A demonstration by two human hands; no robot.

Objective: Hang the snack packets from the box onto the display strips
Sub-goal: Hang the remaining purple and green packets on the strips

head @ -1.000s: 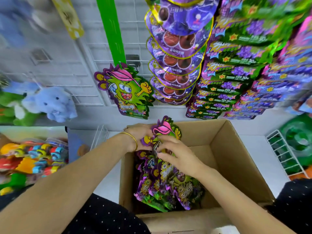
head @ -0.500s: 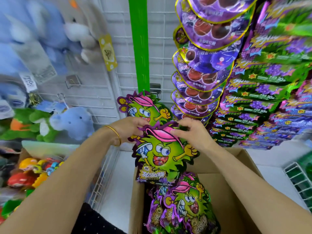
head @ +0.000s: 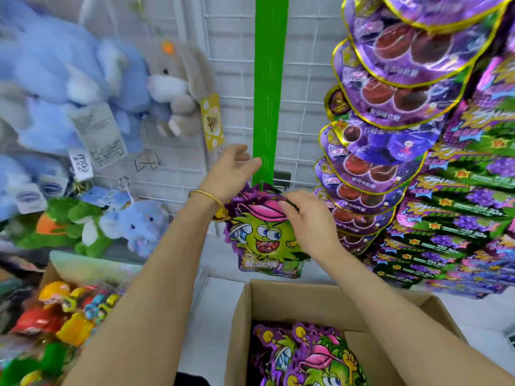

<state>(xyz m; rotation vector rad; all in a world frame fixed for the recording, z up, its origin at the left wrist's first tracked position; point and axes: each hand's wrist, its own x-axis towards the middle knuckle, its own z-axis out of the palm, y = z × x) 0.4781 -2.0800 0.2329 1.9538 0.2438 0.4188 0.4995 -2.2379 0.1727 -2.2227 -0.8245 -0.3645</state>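
Note:
A green monster-shaped snack packet (head: pixel 264 240) with a pink cap hangs upright in front of the lower end of the green display strip (head: pixel 269 93). My right hand (head: pixel 305 218) pinches the packet's top edge just below the strip's end. My left hand (head: pixel 228 174) is raised beside the strip with its fingers spread, and its thumb tip touches the strip's left edge. Purple edges of another packet show behind the held one. Below, the open cardboard box (head: pixel 278 288) holds several more of the same packets (head: pixel 312 358).
Purple round candy packets (head: pixel 390 135) hang on a strip to the right, with green and purple grape packets (head: pixel 459 218) beyond. Plush toys (head: pixel 83 93) hang on the white wire grid (head: pixel 231 79) at left. A bin of colourful toys (head: pixel 69 310) sits bottom left.
Both hands lifted a packet out of the box up to the strip's lower end. My left hand has let go of it and moved up to the strip.

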